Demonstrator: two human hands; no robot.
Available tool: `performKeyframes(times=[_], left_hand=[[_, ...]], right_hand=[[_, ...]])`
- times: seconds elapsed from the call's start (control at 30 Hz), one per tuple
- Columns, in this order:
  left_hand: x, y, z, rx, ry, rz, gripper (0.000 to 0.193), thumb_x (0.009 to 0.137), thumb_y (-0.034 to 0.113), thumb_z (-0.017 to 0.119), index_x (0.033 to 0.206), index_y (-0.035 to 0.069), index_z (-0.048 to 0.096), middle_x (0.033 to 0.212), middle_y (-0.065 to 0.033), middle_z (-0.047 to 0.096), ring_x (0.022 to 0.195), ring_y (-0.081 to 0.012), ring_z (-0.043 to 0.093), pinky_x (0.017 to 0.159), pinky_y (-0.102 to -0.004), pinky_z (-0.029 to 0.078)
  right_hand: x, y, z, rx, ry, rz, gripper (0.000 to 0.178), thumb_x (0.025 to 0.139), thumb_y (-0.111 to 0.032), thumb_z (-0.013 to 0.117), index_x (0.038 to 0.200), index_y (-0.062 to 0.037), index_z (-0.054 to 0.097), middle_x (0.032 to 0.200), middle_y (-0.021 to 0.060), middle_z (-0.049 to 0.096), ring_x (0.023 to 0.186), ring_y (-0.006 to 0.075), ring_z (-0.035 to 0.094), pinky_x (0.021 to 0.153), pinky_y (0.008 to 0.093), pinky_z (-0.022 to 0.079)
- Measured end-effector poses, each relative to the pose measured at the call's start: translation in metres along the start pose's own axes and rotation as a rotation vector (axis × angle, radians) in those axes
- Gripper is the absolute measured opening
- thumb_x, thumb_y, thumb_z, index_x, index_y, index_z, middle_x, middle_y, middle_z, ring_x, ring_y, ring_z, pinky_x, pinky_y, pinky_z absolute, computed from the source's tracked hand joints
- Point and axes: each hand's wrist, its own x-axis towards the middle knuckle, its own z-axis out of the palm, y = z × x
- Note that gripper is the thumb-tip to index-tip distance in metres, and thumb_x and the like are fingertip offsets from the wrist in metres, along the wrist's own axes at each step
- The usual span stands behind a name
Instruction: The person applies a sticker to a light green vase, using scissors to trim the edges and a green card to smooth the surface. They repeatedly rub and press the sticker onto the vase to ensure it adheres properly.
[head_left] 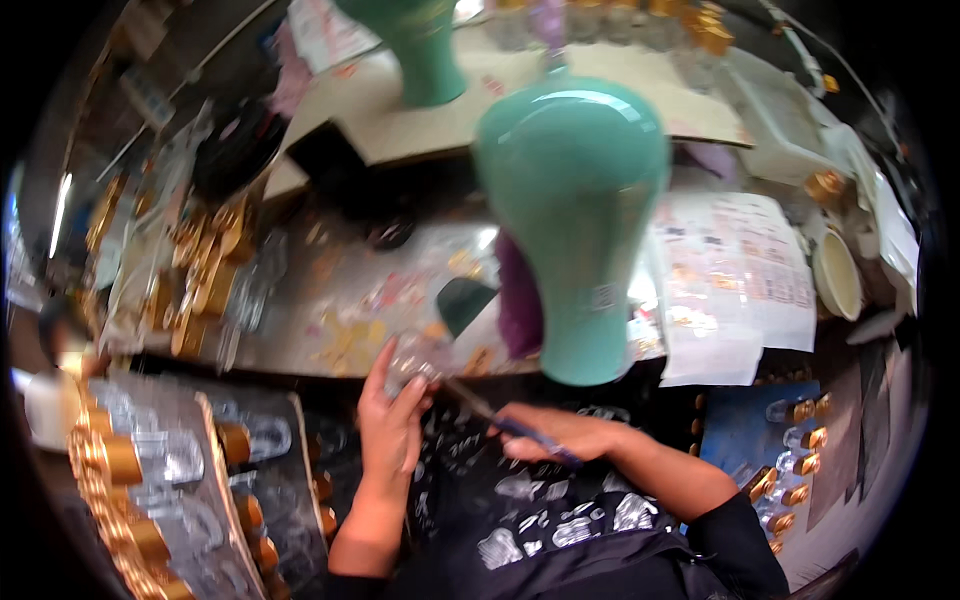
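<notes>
My left hand point(392, 415) is closed around a small clear, glass-like piece point(420, 358), with the thumb and fingers on its sides. In my right hand point(570, 434) is a slim tool with a dark blue handle point(540, 440). Its thin shaft point(468, 398) points up and left, and the end meets or nearly meets the clear piece. Blur hides the tip, so I cannot tell whether it is a brush. Just beyond my right hand a tall pale-green vase point(575, 190) stands with its narrow end down.
A second green vase point(432, 60) stands on the raised board point(480, 120). Gold-capped clear bottles point(165, 455) line racks at the left; more point(790, 465) lie by a blue board at the right. Printed sheets point(735, 270) and a pale cup point(837, 275) are at the bench's right.
</notes>
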Motion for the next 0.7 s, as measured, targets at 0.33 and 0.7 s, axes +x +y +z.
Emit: performKeyframes(times=[0.33,0.7], left_hand=[[-0.006,0.008,0.000,-0.073,-0.106,0.005,0.074,0.088,0.002,0.074,0.152,0.003,0.036,0.108,-0.0104,0.070,0.094,-0.0166,0.069,0.072,-0.0233,0.046],[-0.007,0.010,0.000,-0.081,-0.093,-0.005,0.069,0.089,0.000,0.071,0.151,0.003,0.040,0.102,-0.0089,0.070,0.088,-0.0148,0.068,0.071,-0.0224,0.049]], right_hand=[[-0.008,0.002,0.002,0.312,-0.071,-0.021,0.084,0.085,-0.064,0.067,0.132,0.0007,0.043,0.105,0.0050,0.051,0.095,0.0150,0.052,0.086,0.0305,0.045],[-0.005,-0.006,0.005,0.346,-0.013,-0.032,0.089,0.081,-0.065,0.071,0.133,0.0010,0.043,0.103,0.0019,0.049,0.087,0.0116,0.048,0.079,0.0279,0.044]])
